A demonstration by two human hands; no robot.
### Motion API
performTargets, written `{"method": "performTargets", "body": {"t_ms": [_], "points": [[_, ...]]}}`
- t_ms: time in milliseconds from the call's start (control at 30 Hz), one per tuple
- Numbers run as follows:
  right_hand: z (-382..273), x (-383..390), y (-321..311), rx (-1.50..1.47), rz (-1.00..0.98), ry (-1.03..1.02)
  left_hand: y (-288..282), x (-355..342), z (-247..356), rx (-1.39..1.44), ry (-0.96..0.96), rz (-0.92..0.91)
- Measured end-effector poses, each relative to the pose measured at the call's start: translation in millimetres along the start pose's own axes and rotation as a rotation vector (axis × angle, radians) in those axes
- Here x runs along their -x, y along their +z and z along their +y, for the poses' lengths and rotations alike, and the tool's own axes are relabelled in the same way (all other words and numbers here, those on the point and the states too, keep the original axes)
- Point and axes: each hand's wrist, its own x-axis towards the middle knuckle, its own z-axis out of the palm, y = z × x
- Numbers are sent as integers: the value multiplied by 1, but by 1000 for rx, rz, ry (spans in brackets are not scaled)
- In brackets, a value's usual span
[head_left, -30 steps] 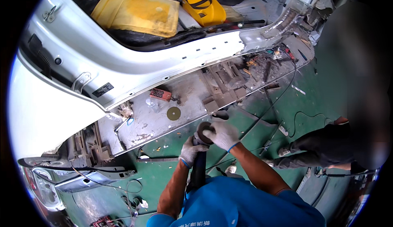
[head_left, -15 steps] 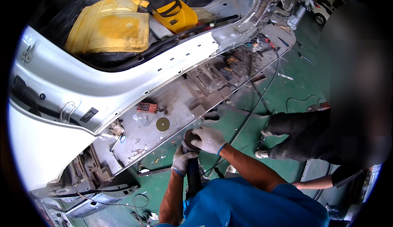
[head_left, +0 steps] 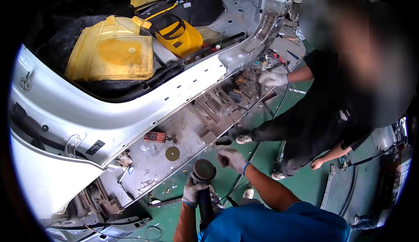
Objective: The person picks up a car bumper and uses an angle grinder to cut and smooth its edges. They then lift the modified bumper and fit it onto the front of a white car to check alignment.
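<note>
A white knitted glove covers my left hand [head_left: 191, 192], which is wrapped around the neck of a black angle grinder [head_left: 205, 202]. The grinder stands nearly upright against my body, its round disc face [head_left: 204, 170] turned up. To the right of the disc and apart from it, my gloved right hand [head_left: 235, 160] has its fingers curled. A small dark patch shows between those fingers; its kind is too unclear to name. Beyond the grinder, a thin olive-coloured disc [head_left: 172, 153] lies flat on the grey platform [head_left: 150, 172].
The white car body sill [head_left: 144, 107] curves across the left and middle. A red button box [head_left: 154, 137] lies on the platform by a metal clamp [head_left: 218, 111]. At right a co-worker in dark clothes leans in, a gloved hand [head_left: 273, 77] over the platform's far end.
My right hand has come off the grinder's disc and moved right. The disc face is now uncovered. The co-worker has stepped closer and reached toward the platform. The view has shifted slightly.
</note>
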Motion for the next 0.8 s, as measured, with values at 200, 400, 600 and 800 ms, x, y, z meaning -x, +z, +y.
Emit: {"method": "performTargets", "body": {"t_ms": [200,400,600,800], "points": [[8,-13,39,388,-150,152,-11,8,-1,71,-50,-7],[48,-67,41,-411,-208,248,-41,12,-22,126,-217,-21],[135,-218,59,317,255,400,-81,55,-64,194,-281,83],[233,-339,7,675,395,171,-135,94,-102,327,-382,309]]}}
